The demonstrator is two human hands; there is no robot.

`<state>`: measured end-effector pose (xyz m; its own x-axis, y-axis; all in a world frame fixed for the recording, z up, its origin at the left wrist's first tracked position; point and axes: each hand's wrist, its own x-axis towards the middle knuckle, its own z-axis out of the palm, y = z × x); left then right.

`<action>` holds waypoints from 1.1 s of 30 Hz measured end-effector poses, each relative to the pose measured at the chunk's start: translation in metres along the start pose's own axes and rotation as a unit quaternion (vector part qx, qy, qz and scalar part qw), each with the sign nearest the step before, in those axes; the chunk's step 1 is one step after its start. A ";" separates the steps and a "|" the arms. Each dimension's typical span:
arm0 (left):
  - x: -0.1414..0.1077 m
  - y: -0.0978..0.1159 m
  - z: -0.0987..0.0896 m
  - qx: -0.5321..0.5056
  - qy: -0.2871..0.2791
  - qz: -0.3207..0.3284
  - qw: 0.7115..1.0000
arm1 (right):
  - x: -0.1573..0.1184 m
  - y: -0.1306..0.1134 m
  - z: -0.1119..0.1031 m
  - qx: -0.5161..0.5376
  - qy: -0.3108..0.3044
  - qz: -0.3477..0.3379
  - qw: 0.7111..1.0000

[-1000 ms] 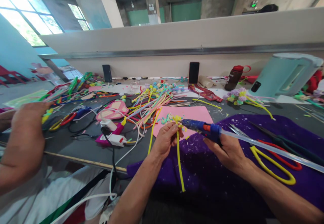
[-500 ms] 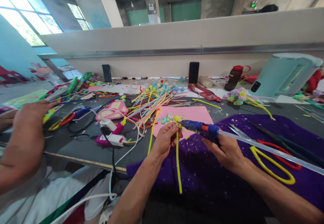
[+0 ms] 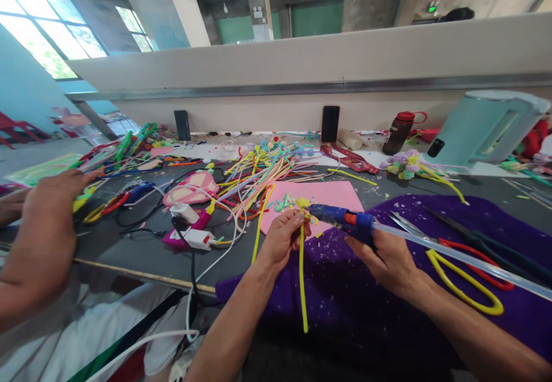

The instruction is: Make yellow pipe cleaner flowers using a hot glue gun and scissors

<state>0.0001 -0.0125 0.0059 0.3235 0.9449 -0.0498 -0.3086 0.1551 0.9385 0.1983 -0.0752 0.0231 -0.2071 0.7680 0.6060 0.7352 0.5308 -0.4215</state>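
Observation:
My left hand (image 3: 283,236) is closed in a pinch on a yellow pipe-cleaner flower (image 3: 303,281), whose fuzzy stem hangs down below the fingers. In my right hand (image 3: 386,255) is a blue hot glue gun (image 3: 345,219), gripped by its handle, with a long clear glue stick (image 3: 452,259) running out of its back. The gun's nozzle points left and meets or nearly meets the yellow flower head; contact is too small to tell. Beneath them lies a pink sheet (image 3: 340,195) with small coloured scraps on it.
Scissors (image 3: 468,278) lie on the purple cloth (image 3: 366,307) at right. Loose pipe cleaners (image 3: 259,180) are heaped behind a power strip (image 3: 190,235) with cables. A kettle (image 3: 487,129), a bottle (image 3: 397,133) and a phone (image 3: 330,123) stand behind. A co-worker's arm (image 3: 41,226) is at left.
My hands, the yellow flower and the glue gun hold almost the same position. The hanging stem has swung very slightly left. The co-worker's hand at left has shifted a little.

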 end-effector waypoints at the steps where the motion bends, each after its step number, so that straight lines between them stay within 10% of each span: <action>1: 0.000 0.000 0.000 0.000 -0.004 0.000 1.000 | 0.000 0.000 0.000 -0.001 0.000 -0.001 1.000; 21: 0.000 0.002 0.000 -0.005 0.013 0.004 1.000 | 0.004 0.011 -0.003 0.064 0.004 0.103 0.993; 26: 0.000 0.005 0.001 -0.007 0.009 -0.013 1.000 | 0.020 0.032 -0.015 0.142 0.029 0.258 0.955; 33: -0.002 0.008 0.003 -0.008 -0.007 -0.013 1.000 | 0.028 0.083 -0.013 0.014 -0.013 0.247 0.969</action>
<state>0.0000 -0.0143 0.0143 0.3445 0.9362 -0.0691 -0.3135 0.1841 0.9316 0.2624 -0.0144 0.0139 0.1499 0.9394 0.3085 0.7315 0.1046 -0.6738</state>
